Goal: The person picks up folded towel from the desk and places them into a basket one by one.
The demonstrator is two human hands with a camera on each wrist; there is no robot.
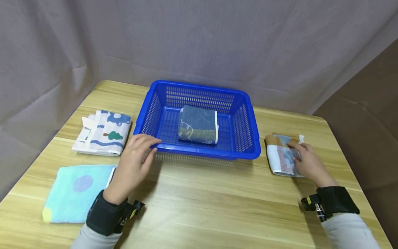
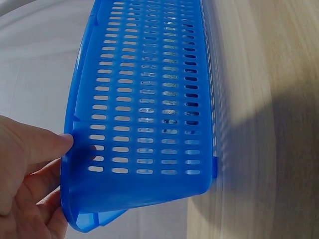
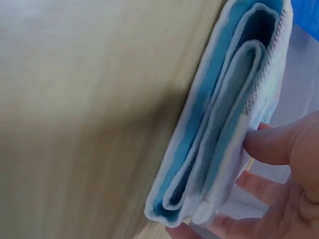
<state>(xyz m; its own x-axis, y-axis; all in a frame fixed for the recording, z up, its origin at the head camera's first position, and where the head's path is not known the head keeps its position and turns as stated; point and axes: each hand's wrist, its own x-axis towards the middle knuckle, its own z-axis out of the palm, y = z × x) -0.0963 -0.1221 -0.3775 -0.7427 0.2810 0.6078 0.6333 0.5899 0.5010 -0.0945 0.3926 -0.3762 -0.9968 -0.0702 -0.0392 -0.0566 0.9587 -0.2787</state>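
Observation:
My left hand (image 1: 134, 160) holds the near left corner of a blue plastic basket (image 1: 199, 150). In the left wrist view the thumb lies against the basket's rim (image 2: 70, 174), with the other fingers reaching behind it. Inside the basket lies a folded dark grey-blue towel (image 1: 199, 121) with an olive band. On the right, my right hand (image 1: 308, 162) rests on a folded brown, white and blue towel (image 1: 276, 155) lying on the table. Its thumb and fingers touch the upper face; the right wrist view shows the layered folds of this towel (image 3: 219, 129) from the side.
A white folded towel (image 1: 109, 135) with blue and green figures lies left of the basket. Nearer me is a light blue folded towel (image 1: 68, 193), partly behind my left forearm. The wooden table (image 1: 217, 211) ends at a grey cloth backdrop (image 1: 199, 41).

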